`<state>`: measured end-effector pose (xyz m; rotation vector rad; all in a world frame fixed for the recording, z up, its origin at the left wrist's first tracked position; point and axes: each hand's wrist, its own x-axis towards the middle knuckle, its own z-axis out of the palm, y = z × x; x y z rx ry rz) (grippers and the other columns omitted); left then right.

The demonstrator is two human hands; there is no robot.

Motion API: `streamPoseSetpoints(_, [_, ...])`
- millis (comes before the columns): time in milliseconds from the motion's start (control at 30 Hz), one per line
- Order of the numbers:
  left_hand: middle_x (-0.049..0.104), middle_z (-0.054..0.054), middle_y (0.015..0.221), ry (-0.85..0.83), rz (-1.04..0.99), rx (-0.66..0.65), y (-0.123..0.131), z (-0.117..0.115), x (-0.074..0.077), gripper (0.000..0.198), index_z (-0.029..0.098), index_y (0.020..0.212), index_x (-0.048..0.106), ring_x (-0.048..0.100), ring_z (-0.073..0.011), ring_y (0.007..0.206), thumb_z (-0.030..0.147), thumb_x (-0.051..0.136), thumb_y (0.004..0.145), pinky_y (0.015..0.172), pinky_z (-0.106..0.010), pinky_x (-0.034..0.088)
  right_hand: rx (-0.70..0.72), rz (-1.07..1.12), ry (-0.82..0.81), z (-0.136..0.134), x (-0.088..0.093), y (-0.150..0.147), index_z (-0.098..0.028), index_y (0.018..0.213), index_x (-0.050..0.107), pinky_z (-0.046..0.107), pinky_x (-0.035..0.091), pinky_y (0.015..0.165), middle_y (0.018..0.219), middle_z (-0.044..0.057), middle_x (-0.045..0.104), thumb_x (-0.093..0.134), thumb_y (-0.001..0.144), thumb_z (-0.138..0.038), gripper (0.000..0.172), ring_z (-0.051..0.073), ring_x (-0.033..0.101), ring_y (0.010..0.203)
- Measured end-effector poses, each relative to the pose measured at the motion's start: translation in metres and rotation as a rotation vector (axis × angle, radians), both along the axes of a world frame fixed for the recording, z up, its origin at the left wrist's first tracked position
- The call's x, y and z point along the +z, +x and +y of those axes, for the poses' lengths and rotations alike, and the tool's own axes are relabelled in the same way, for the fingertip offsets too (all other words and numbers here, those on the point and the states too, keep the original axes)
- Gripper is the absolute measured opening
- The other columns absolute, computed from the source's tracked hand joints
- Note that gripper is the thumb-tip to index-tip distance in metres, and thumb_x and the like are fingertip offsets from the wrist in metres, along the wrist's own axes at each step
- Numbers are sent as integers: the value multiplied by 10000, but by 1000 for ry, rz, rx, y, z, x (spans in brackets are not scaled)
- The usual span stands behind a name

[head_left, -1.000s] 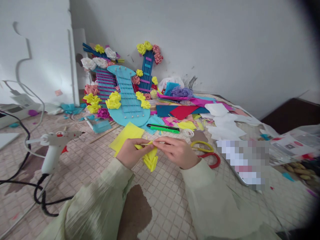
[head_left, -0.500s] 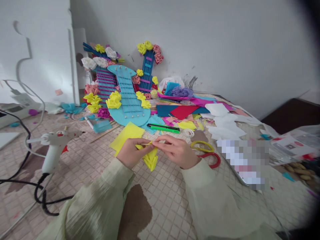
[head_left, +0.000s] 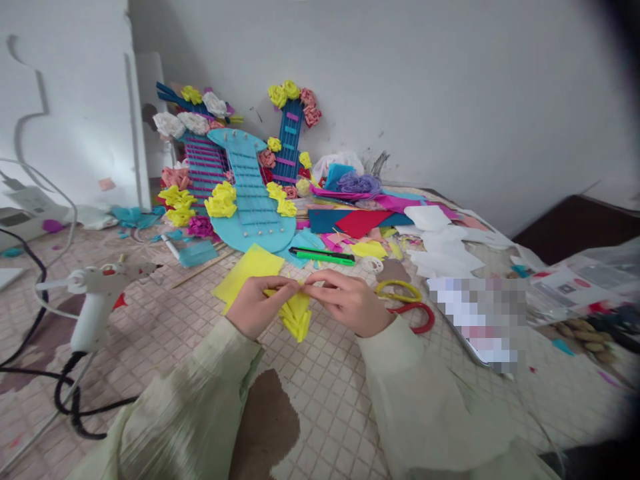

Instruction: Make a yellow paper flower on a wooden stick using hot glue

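Observation:
My left hand [head_left: 257,305] and my right hand [head_left: 350,303] meet over the middle of the table. Their thumbs and fingers are pinched together, closed on a small piece of yellow crepe paper whose edge shows by the left thumb. Part of it is hidden by the fingers. Just below the fingertips are crumpled, folded yellow paper pieces [head_left: 295,321]; whether they join the pinched piece I cannot tell. Behind my left hand a flat yellow paper sheet [head_left: 253,267] lies on the table. A green and black box cutter [head_left: 323,256] rests beyond my fingertips. Scissors with yellow and red handles [head_left: 423,317] lie beside my right hand.
A white glue gun [head_left: 95,310] with black cable stands at left. At the back, a light-blue board with strings [head_left: 255,230] and paper flowers leans before other decorated boards. White paper pieces [head_left: 445,250] and a blurred-out phone-like device [head_left: 473,327] lie at right.
My fingertips have drawn closer together, and the thin pale stick-like strip seen between them earlier is now covered. The whole view has shifted slightly, so everything sits a bit further left.

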<state>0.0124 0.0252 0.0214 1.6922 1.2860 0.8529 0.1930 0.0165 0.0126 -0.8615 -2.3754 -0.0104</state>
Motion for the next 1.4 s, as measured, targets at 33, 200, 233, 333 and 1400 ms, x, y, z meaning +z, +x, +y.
streamPoseSetpoints(33, [683,-52,762,5,3,1,0,1,-1,289,135,730,668,601,-200,747,373,509,693,630,-259,457,-2,-1,5,0,-1,0,-190,1001,580,227,458,686,992,39,573,398,779,-57,317,107,550,808])
streamPoseSetpoints(200, [684,-50,755,13,1,8,1,2,-3,270,136,730,669,602,-199,743,360,528,679,626,-254,459,5,35,-1,0,-3,0,-188,1022,571,229,461,687,989,38,578,412,780,-65,315,108,554,806])
streamPoseSetpoints(233, [684,-49,752,14,-3,4,1,2,-3,268,136,730,668,603,-197,738,359,528,680,622,-252,460,10,62,-11,1,-3,-1,-181,1023,570,228,461,700,984,41,581,416,786,-75,303,110,553,824])
streamPoseSetpoints(333, [684,-46,752,33,-8,-10,1,2,-3,259,139,720,667,606,-190,730,354,528,681,626,-248,464,20,166,-50,1,-3,-3,-164,1028,566,226,456,748,965,50,594,440,799,-126,264,114,546,877])
streamPoseSetpoints(1400, [669,-70,841,17,67,-121,3,-6,2,305,123,868,643,598,-204,757,328,488,705,628,-261,472,-226,306,-177,-2,-1,-11,-159,892,619,242,435,606,709,31,618,549,730,-319,238,114,527,626])
